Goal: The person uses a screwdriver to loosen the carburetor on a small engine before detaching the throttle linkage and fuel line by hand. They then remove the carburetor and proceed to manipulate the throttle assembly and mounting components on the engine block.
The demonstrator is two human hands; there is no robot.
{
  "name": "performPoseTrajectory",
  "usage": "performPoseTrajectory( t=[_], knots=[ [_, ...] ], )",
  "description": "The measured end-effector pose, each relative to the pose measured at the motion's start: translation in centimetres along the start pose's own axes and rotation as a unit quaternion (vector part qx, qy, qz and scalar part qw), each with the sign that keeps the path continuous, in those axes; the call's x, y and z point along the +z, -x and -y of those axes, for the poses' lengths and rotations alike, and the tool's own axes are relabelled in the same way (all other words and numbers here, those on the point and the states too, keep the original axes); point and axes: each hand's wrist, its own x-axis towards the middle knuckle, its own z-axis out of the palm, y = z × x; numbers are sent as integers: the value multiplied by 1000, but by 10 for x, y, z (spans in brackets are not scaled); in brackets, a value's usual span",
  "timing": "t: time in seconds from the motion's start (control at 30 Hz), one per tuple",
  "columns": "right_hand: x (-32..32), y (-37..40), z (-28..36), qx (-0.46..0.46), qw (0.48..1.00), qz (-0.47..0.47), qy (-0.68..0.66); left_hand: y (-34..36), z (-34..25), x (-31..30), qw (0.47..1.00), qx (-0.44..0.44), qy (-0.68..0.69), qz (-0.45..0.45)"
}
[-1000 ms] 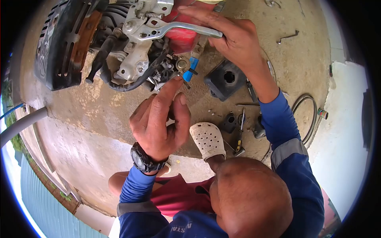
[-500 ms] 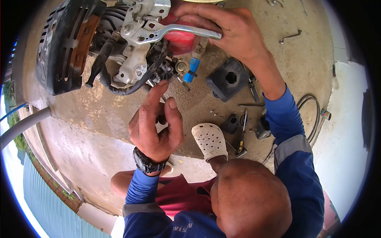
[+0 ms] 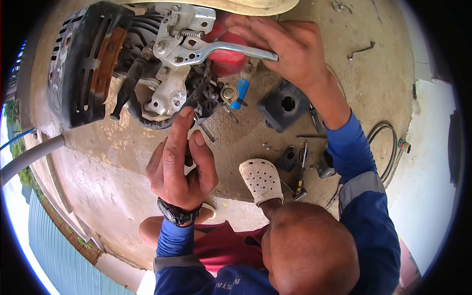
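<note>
A small engine (image 3: 167, 88) with a silver control lever (image 3: 231, 47), black hoses and a red part (image 3: 227, 63) is in front of me. My left hand (image 3: 179, 172) is below the engine's dark carburetor (image 3: 209, 96), index finger stretched toward it and thumb close by. A slim silver tool (image 3: 196, 120) shows at the index fingertip; the curled fingers hide most of it. My right hand (image 3: 295, 49) is at the lever's free end, its bent fingers reaching behind the lever by the red part. Its fingertips are partly hidden, and I cannot tell what they grip.
On the concrete floor lie a black plastic housing (image 3: 285, 105), a screwdriver (image 3: 301, 174), a bent wrench (image 3: 361, 50) and a coiled hose (image 3: 391, 152). A blue part (image 3: 241, 93) is beside the carburetor. A slotted black guard (image 3: 83, 64) covers the engine's left side.
The whole view has shifted, so the engine appears slightly lower. My left hand has moved a little left and toward me, uncovering a thin rod. My right hand keeps its place at the lever.
</note>
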Motion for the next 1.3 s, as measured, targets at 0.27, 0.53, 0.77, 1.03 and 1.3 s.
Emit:
performPoseTrajectory(
  t=[0.27,0.53,0.77,1.03,1.3],
  knots=[
    [4,8,-1,21,999,10,25,1,4,7,996,-3,-25,89],
    [1,6,1,68,997,16,42,-10,-11,-4,965,-59,-170,191],
    [-8,5,6,47,996,29,64,-24,-10,-13,936,16,-262,233],
    [-4,4,12,68,995,-4,78,-31,-10,-18,935,18,-240,259],
    [2,7,18,111,991,-17,66,-38,-9,-20,944,15,-183,275]
  ],
)
